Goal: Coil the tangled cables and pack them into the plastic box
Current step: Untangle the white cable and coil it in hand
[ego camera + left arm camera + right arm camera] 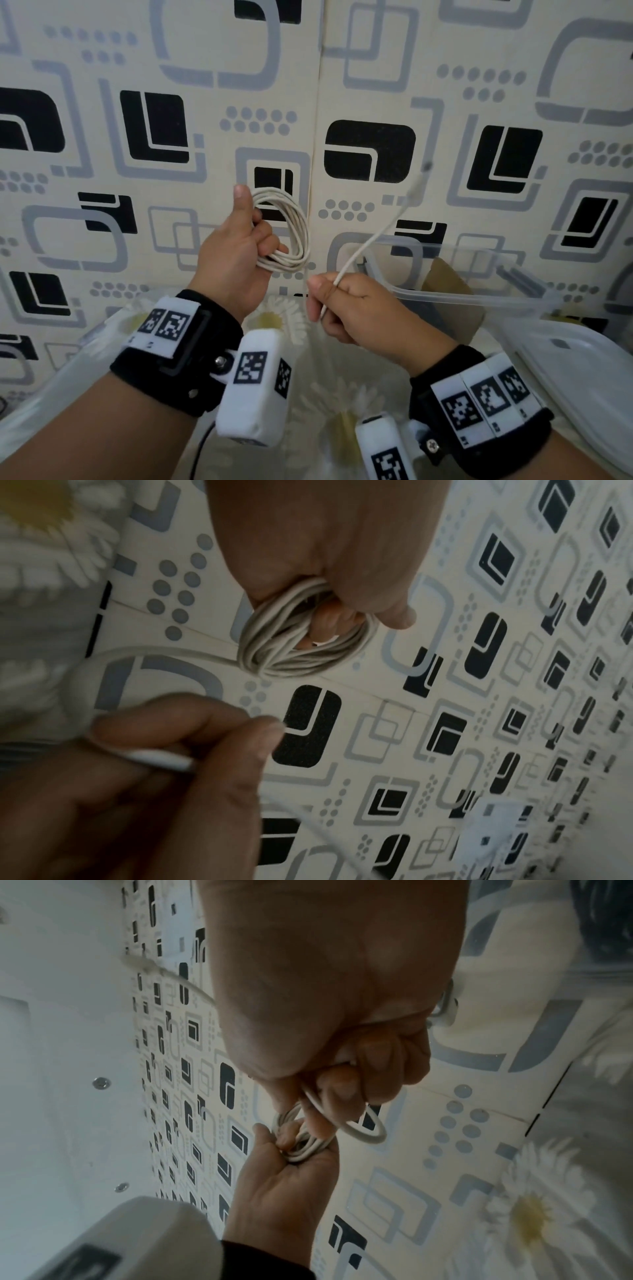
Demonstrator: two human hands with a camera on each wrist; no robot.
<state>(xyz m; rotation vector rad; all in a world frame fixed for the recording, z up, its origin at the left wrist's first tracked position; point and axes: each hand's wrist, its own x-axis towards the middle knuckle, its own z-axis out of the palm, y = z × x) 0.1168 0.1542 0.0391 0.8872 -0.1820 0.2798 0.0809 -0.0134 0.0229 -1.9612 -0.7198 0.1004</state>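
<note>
Fingers of the left hand [236, 253] are curling round a white cable coil [286, 233], gripping it upright in the air before the patterned wall [102, 137]. Beside it, the right hand [349, 308] is pinching the cable's loose tail [373, 240] between thumb and forefinger, its plug end rising blurred toward the right. Behind the right hand, the clear plastic box [479, 298] is sitting open on the flowered tabletop [325, 377], its lid [582, 370] lying just beside it.

Head camera looks forward and down from above both wrists toward the patterned wall [171, 102]. Each wrist camera looks close along its own hand toward that wall. All three views share the coiled cable [291, 233] and both hands.
</note>
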